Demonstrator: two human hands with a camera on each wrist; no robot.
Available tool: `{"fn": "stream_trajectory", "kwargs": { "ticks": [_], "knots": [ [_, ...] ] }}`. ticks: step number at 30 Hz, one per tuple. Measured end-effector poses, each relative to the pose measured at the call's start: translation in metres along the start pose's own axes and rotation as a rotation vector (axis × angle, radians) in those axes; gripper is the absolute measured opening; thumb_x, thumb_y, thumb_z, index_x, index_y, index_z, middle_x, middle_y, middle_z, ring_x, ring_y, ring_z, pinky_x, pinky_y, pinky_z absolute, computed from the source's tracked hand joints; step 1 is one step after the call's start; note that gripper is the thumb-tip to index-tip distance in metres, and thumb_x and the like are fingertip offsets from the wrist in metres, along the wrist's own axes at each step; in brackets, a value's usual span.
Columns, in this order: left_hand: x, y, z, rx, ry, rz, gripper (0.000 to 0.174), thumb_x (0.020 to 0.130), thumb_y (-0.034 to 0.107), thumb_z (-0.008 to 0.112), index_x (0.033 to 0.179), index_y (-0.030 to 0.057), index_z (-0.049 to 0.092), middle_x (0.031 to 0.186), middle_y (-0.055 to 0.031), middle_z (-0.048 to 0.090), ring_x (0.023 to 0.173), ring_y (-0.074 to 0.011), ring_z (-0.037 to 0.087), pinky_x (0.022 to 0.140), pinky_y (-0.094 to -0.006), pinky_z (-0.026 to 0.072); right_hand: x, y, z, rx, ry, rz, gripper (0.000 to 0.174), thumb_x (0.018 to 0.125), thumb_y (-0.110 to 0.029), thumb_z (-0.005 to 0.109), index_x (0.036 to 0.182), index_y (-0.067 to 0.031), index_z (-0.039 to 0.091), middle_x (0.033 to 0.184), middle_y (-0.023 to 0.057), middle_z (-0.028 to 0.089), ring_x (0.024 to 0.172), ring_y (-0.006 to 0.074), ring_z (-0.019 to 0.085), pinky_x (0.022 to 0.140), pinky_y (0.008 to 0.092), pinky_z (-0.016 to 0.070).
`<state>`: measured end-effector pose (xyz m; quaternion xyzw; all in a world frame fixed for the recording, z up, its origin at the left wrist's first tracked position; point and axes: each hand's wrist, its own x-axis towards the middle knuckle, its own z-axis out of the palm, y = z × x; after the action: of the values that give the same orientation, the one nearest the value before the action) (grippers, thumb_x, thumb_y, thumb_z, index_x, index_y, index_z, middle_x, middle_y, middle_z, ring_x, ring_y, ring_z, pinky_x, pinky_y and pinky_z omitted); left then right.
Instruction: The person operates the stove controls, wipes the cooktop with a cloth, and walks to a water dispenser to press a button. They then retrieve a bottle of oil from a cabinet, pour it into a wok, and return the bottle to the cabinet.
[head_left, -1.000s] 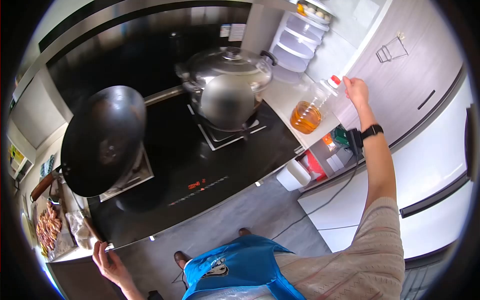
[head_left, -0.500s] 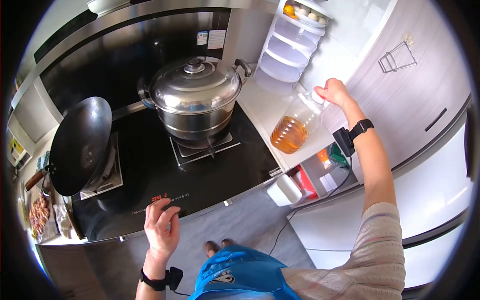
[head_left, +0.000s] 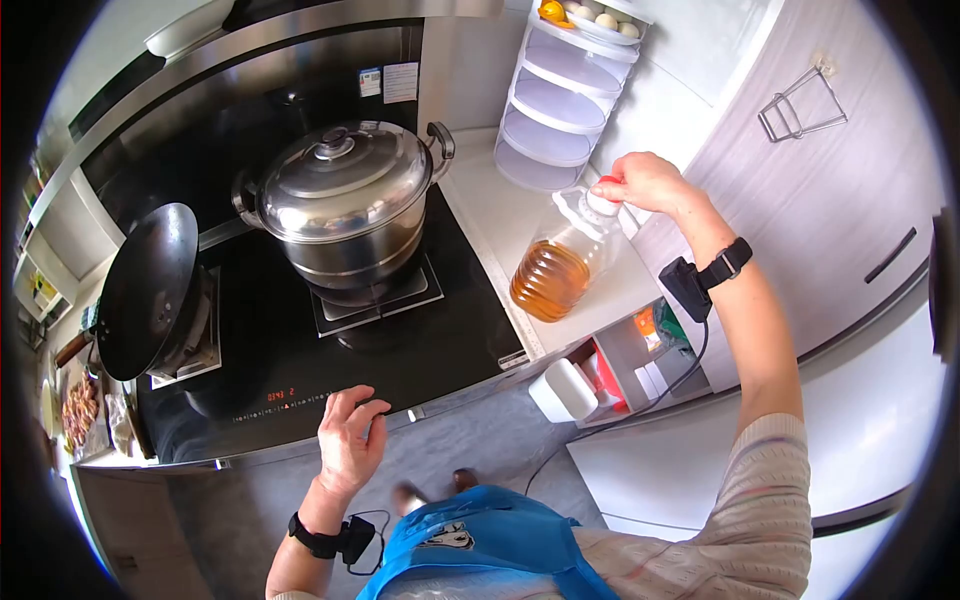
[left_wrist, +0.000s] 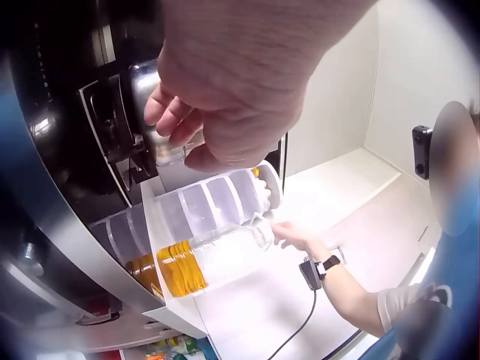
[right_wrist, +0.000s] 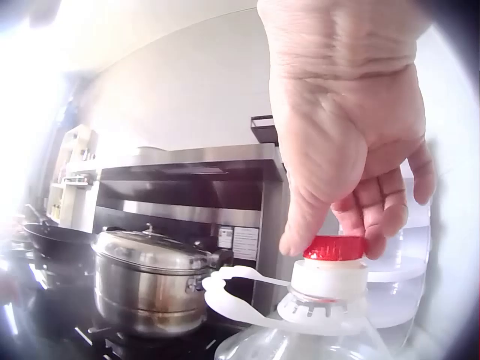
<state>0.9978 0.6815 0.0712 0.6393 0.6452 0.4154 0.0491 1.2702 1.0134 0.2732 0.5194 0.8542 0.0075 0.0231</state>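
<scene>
A clear plastic bottle [head_left: 552, 278] of amber oil stands on the white counter right of the stove. My right hand [head_left: 648, 183] pinches its red cap [right_wrist: 335, 248] between thumb and fingers; in the right wrist view the cap sits on the white neck. A white carrying loop [right_wrist: 247, 296] hangs out from that neck. My left hand [head_left: 350, 440] is over the front edge of the black cooktop [head_left: 300, 370], its fingers loosely bent and holding nothing. In the left wrist view it hangs above the counter scene, with the bottle below it.
A lidded steel pot [head_left: 345, 200] stands on the right burner, a black wok [head_left: 150, 290] on the left one. Behind the bottle rises a tiered clear rack [head_left: 560, 100] with eggs on top. A white bin [head_left: 563, 390] hangs below the counter's front.
My right hand has come onto the bottle's cap and now grips it. My left hand has moved right, from the counter's left end to the cooktop's front edge. The head view has shifted right.
</scene>
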Motion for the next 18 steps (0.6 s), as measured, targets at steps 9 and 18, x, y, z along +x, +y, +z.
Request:
{"fn": "stream_trajectory", "kwargs": {
  "ticks": [9, 18],
  "knots": [
    [-0.022, 0.022, -0.002, 0.100, 0.079, -0.148, 0.019, 0.066, -0.003, 0.061, 0.083, 0.0045, 0.064, 0.099, -0.0115, 0.059, 0.091, -0.0294, 0.057, 0.077, -0.0365, 0.0478, 0.004, 0.020, -0.023, 0.270, 0.135, -0.453, 0.024, 0.071, -0.007, 0.068, 0.094, -0.0019, 0.062, 0.084, 0.0054, 0.063, 0.076, 0.0159, 0.059, 0.072, 0.0296, 0.0488],
    [-0.065, 0.021, -0.014, 0.206, 0.145, -0.244, 0.021, 0.067, -0.003, 0.060, 0.085, 0.0067, 0.065, 0.100, -0.0122, 0.059, 0.093, -0.0319, 0.056, 0.079, -0.0389, 0.0481, -0.043, -0.024, 0.031, 0.632, -0.309, -0.535, 0.024, 0.073, -0.012, 0.073, 0.094, -0.0037, 0.065, 0.083, 0.0029, 0.063, 0.079, 0.0119, 0.056, 0.074, 0.0281, 0.0458]
  ]
}}
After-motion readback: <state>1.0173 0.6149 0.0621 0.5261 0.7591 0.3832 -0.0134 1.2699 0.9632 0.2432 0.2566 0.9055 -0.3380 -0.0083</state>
